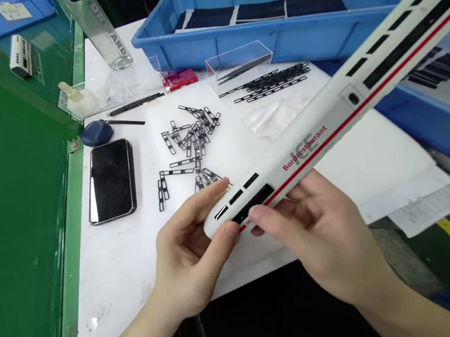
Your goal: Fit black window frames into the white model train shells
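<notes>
White table (139,271): loose window strips (193,139) behind train shell (339,112).

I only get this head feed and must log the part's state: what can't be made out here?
Head view, white coach shell: far end cut off by the right edge; underside turned away.
Its near end: partly covered by the left hand and right hand.
Dark sheets in the blue bin: near parts hidden by its front wall.
Printed sheet, lower right: text blurred.

Open sheet (146,166) between phone (110,180) and frames (192,136)
</notes>
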